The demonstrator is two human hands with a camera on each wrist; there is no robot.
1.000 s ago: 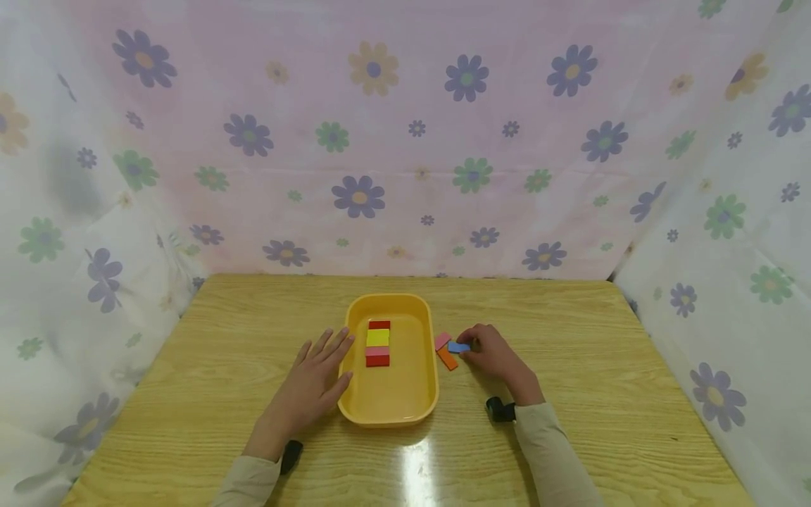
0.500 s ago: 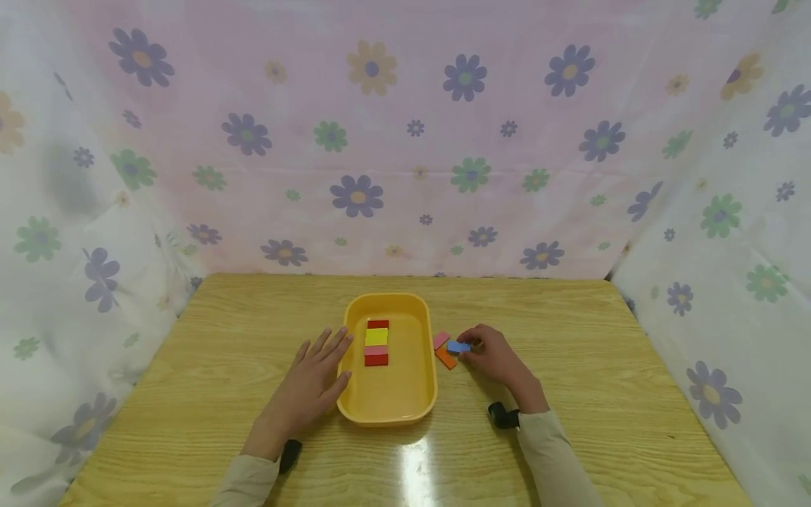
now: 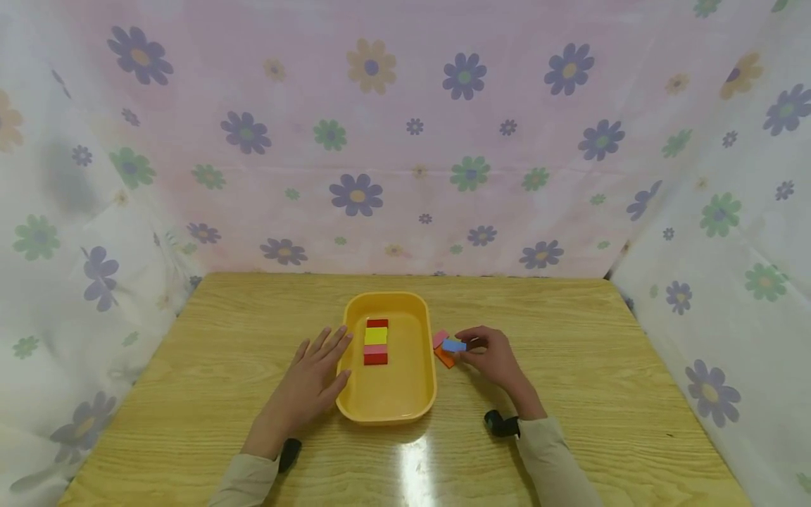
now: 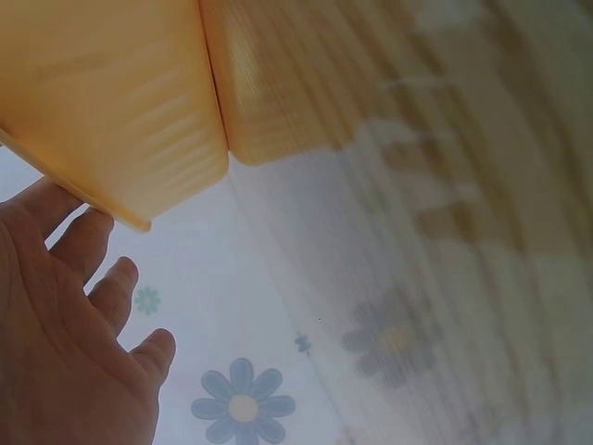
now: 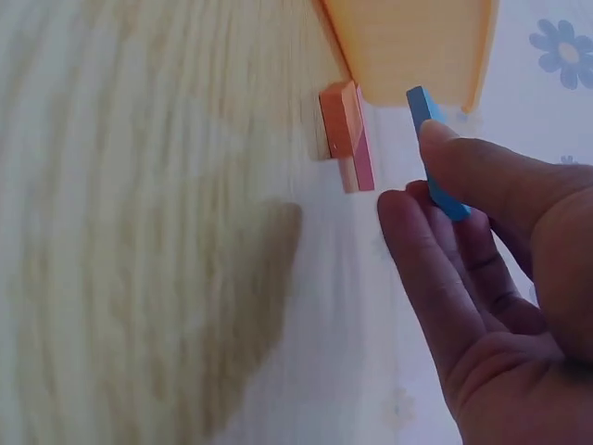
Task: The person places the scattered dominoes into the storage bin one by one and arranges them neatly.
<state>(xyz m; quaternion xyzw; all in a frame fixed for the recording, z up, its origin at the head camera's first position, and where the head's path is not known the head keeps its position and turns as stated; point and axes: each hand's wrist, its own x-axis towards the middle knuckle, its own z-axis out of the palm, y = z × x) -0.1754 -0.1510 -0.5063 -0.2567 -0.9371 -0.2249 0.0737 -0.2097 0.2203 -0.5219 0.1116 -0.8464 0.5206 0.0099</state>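
Observation:
My right hand (image 3: 495,355) pinches a flat blue block (image 3: 453,346) between thumb and fingers, just right of a yellow tray (image 3: 395,408). In the right wrist view the blue block (image 5: 437,153) is raised off the table. Beneath and beside it lie an orange block (image 3: 445,357) and a pink block (image 3: 440,339), close to the tray's right wall. My left hand (image 3: 307,387) rests with spread, straight fingers against the tray's left rim; the left wrist view has its fingertips at that rim. Inside the tray stands a row of red, yellow and pink blocks (image 3: 376,336).
The wooden table (image 3: 538,458) reaches back to a flower-patterned cloth (image 3: 405,232), which also hangs on the left and right sides. Each wrist wears a small black camera, such as the right one (image 3: 500,424).
The blue block has come up off the table and shifted slightly left in my right hand, now overlapping the orange block. My left hand keeps its place on the tray.

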